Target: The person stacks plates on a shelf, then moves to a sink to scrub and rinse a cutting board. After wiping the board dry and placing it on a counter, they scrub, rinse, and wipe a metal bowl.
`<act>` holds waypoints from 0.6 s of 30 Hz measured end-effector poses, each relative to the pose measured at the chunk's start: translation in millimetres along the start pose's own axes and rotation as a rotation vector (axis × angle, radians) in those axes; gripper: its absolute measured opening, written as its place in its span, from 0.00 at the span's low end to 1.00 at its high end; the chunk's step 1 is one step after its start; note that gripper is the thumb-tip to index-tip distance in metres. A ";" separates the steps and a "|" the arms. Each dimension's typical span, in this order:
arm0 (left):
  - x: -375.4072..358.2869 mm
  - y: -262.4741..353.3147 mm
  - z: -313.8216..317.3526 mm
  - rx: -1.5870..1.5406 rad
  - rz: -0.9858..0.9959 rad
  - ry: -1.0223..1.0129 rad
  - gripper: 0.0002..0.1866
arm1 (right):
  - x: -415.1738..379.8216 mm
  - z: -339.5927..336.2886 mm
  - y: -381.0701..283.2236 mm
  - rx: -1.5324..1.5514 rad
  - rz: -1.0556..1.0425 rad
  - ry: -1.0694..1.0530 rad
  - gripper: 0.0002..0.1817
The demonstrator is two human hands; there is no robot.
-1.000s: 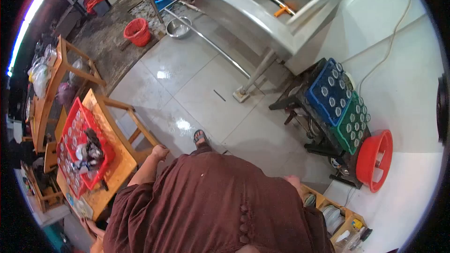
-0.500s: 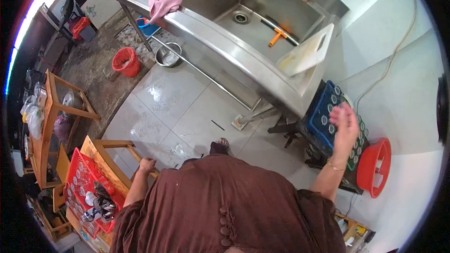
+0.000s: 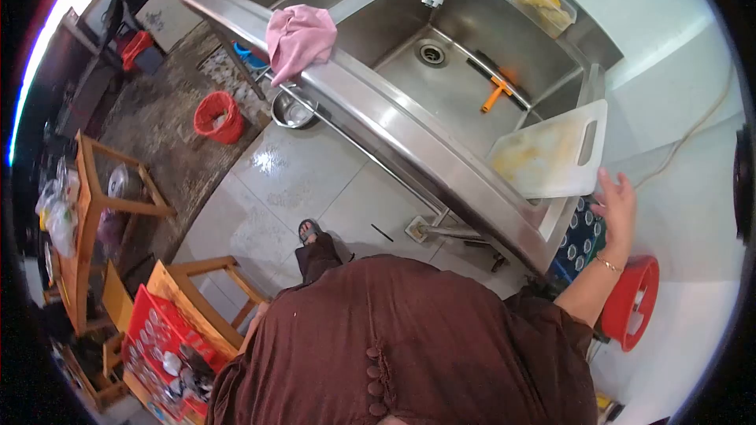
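The front rim of the sink [image 3: 441, 159] runs diagonally past the person. Tiled floor [image 3: 335, 193] extends in front of the sink, as far as a wooden table [image 3: 185, 287] lying forward and left of it. A white wall [image 3: 669, 39] bounds the sink at its right-hand end. Below that end, a blue tray [image 3: 561, 271] of round items and a red basin [image 3: 630, 330] limit the room beneath the right arm. A pink cloth [image 3: 302, 39] hangs over the front rim.

The cutting board [image 3: 551, 153] is white and flat, with rounded corners, an elongated handle slot and yellow-brown stains. It lies across the right-hand end of the sink, slot end outward. An orange-handled squeegee [image 3: 496, 96] rests inside the sink, left of the board.

The right hand [image 3: 619, 212] is just beyond the slot end, fingers extended and spread, gripping nothing visible; contact with the board cannot be determined. The left hand [image 3: 258, 316] is mostly hidden, well apart from the sink; its grip cannot be determined.
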State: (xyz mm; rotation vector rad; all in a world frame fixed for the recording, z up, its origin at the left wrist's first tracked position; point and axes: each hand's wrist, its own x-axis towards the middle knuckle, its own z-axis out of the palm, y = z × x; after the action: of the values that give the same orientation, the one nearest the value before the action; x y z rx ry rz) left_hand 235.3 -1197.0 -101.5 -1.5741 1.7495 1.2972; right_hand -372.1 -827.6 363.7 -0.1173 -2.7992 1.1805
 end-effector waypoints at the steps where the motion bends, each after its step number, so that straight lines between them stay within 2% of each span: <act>1: 11.1 7.7 -13.9 0.017 0.016 -0.007 0.16 | -1.6 7.3 1.6 0.182 0.125 -0.187 0.35; 2: 24.0 16.2 -29.8 0.029 0.039 -0.018 0.16 | -6.1 13.5 0.9 0.371 0.240 -0.367 0.36; 3: 38.2 26.9 -48.0 0.037 0.061 -0.021 0.16 | -13.4 19.6 -1.5 0.381 0.245 -0.338 0.36; 5: 60.1 52.9 -90.0 0.029 0.097 -0.033 0.16 | -28.8 32.5 -12.1 0.298 0.116 -0.041 0.32; 8: 79.9 110.3 -156.0 -0.070 0.120 -0.032 0.17 | -39.6 52.6 -30.6 0.324 0.103 0.131 0.30; 9: 84.1 130.4 -175.0 -0.133 0.106 -0.027 0.17 | -33.3 58.6 -19.0 0.330 0.103 0.132 0.30; 11: 88.0 169.8 -208.4 -0.263 0.080 -0.022 0.17 | -11.0 70.5 17.0 -0.132 -0.246 0.334 0.23; 12: 90.2 186.4 -223.6 -0.310 0.079 -0.019 0.17 | -23.9 76.5 -6.8 -0.066 -0.162 0.369 0.18; 15: 103.4 225.3 -247.8 -0.351 0.100 -0.021 0.18 | -23.4 83.6 -0.3 0.004 -0.149 0.426 0.15; 18: 106.9 270.7 -253.4 -0.391 0.143 -0.072 0.19 | -39.8 94.0 -26.6 -0.135 -0.175 0.512 0.12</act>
State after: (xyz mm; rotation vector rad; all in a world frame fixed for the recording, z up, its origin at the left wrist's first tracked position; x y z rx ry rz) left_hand 19.2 -1493.4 18.1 -1.5968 1.6606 1.8317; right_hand -345.0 -917.2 315.0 -0.1561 -2.3760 0.7854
